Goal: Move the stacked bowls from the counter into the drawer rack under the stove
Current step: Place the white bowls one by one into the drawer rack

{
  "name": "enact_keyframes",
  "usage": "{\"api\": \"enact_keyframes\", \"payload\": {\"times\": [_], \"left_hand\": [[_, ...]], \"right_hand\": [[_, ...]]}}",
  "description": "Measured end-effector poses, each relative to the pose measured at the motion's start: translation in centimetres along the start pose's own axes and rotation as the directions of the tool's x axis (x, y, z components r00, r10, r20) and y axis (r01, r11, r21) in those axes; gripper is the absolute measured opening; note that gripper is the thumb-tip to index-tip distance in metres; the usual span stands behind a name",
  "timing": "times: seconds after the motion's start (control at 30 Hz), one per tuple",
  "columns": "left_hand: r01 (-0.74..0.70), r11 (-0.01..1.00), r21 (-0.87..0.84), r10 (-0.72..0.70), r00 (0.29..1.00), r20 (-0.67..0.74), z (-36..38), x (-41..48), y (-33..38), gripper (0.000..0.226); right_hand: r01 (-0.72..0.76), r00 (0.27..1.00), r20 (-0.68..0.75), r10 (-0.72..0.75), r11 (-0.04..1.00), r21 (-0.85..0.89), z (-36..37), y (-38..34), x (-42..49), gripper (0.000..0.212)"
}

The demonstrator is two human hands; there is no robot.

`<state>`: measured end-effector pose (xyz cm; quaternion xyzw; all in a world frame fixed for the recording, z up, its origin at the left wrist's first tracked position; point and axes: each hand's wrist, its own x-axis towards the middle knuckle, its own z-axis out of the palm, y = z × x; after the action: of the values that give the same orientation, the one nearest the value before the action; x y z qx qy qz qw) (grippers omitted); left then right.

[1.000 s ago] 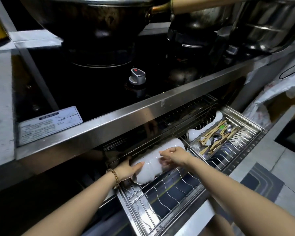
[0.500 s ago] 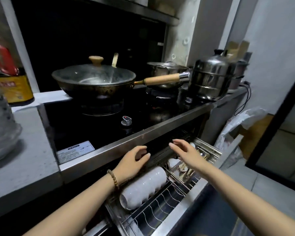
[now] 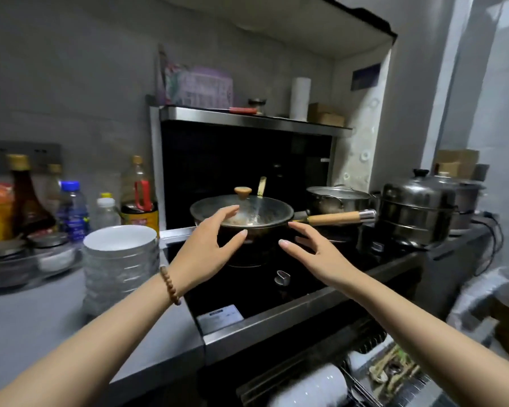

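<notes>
My left hand (image 3: pixel 206 245) and right hand (image 3: pixel 312 254) are spread wide, holding nothing. Some white bowls (image 3: pixel 315 387) lie in the drawer rack (image 3: pixel 356 380), but a tall stack of bowls (image 3: pixel 119 265) waits on the counter (image 3: pixel 41 327).

Dim grey wall (image 3: pixel 71 83), steel shelf (image 3: pixel 247 117) over black panel (image 3: pixel 232 160).

The bowls (image 3: pixel 119 268) look glossy, the counter (image 3: pixel 36 327) matt, the stove top (image 3: pixel 256 289) shiny black, the wok handle (image 3: pixel 332 218) wooden, the pot (image 3: pixel 415 212) polished metal.

On the counter (image 3: pixel 41 324), stacked bowls (image 3: pixel 119 265) stand left of the stove (image 3: pixel 247 289).
</notes>
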<state>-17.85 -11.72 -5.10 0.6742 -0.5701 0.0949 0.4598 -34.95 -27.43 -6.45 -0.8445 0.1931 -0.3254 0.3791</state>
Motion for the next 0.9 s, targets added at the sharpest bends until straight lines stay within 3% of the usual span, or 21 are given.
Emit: {"api": "enact_keyframes", "payload": {"times": [0.3,0.53,0.73,0.9], "left_hand": [[0.156,0.973,0.169,-0.135,0.983,-0.128,-12.6,-1.7,-4.5,0.056],[0.335,0.933,0.128,-0.312,0.935,-0.169,-17.7,-4.1,-9.3,0.058],[0.494,0.869,0.023,-0.490,0.866,-0.100,-17.9,-5.8,-13.0,0.075],[0.574,0.817,0.059,-0.576,0.818,0.016,-16.4,-6.1,-14.7,0.096]], "right_hand": [[0.148,0.976,0.158,-0.152,0.988,0.035,8.8,-7.1,5.5,0.066],[0.153,0.945,0.282,-0.166,0.986,0.068,15.3,-9.8,7.6,0.071],[0.144,0.916,0.365,-0.164,0.986,0.082,19.4,-10.7,8.8,0.076],[0.186,0.911,0.368,-0.185,0.982,0.032,20.9,-10.3,9.4,0.083]]}}
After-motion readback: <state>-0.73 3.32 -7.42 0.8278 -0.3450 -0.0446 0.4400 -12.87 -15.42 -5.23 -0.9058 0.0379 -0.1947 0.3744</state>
